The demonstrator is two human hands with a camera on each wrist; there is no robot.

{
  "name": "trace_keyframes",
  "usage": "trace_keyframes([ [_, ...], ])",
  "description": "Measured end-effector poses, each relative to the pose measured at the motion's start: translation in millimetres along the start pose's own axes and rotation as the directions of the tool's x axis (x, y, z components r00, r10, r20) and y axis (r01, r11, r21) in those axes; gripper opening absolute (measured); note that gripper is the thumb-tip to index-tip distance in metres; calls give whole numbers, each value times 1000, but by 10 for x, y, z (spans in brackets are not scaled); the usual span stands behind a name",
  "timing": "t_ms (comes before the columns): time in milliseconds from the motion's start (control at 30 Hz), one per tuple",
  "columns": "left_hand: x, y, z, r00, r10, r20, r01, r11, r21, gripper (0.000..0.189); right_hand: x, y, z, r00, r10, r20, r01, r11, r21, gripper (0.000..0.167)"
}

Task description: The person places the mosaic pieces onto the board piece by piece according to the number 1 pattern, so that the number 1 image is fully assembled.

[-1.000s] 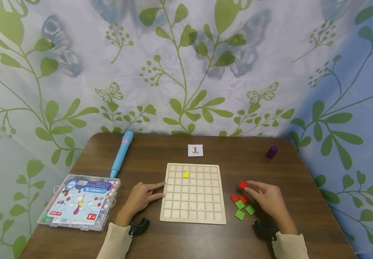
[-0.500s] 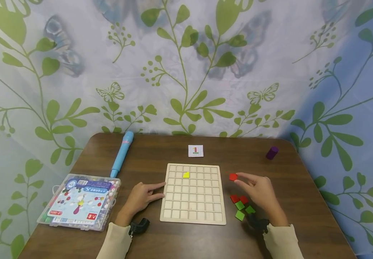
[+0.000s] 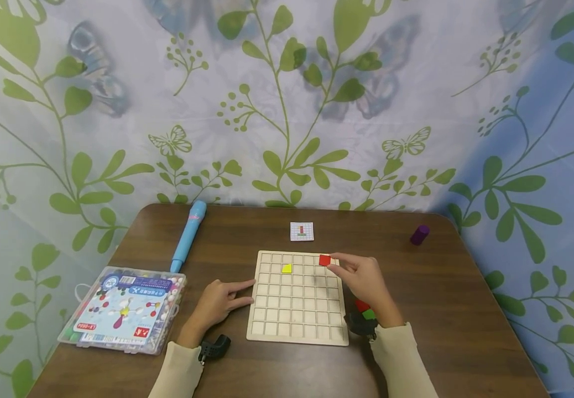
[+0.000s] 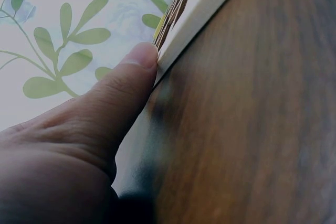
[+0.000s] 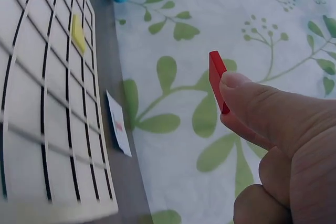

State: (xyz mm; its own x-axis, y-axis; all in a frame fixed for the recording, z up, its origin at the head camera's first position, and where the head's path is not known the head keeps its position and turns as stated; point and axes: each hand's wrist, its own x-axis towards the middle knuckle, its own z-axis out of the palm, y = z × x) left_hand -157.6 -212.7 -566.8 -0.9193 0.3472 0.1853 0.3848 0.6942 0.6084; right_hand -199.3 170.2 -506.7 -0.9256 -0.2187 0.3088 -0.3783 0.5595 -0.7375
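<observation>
My right hand [image 3: 361,276] pinches a red square tile [image 3: 324,260] between thumb and forefinger, over the far right corner of the wooden grid board [image 3: 297,338]. In the right wrist view the red tile [image 5: 217,82] stands edge-on, held off the board. A yellow tile with one rounded corner [image 3: 286,268] lies in a cell in the second row from the far edge. At the board's left edge my left hand [image 3: 219,303] touches the frame with straight thumb and finger; the left wrist view shows the thumb [image 4: 126,85] against the board's side [image 4: 197,19].
A small pattern card [image 3: 302,231] lies behind the board. Red and green tiles [image 3: 369,314] are partly hidden under the right wrist. A purple cylinder [image 3: 419,235] stands at back right, a blue microphone [image 3: 187,237] and a clear case of beads [image 3: 123,312] at left.
My right hand has lifted the red tile from beside the loose tiles and carried it left over the board's far right corner. The left hand stays at the board's edge.
</observation>
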Motion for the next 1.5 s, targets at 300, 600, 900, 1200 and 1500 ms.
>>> trace_keyframes([
  [300,-1,24,-9,1000,1,-4,-1,1000,-15,47,158,10,216,999,-32,1,32,999,5,28],
  [600,9,33,-16,1000,-5,-1,5,1000,-20,47,218,26,437,998,27,63,-32,997,68,27],
  [900,17,25,-15,1000,-3,8,4,1000,-19,47,248,120,635,984,99,150,-104,994,27,29],
  [1200,17,15,-8,1000,-3,12,3,1000,-21,48,209,208,771,976,103,194,-102,995,-14,30],
  [1500,24,19,-18,1000,-1,10,1,1000,-13,48,219,135,797,985,62,161,-39,989,-143,30],
])
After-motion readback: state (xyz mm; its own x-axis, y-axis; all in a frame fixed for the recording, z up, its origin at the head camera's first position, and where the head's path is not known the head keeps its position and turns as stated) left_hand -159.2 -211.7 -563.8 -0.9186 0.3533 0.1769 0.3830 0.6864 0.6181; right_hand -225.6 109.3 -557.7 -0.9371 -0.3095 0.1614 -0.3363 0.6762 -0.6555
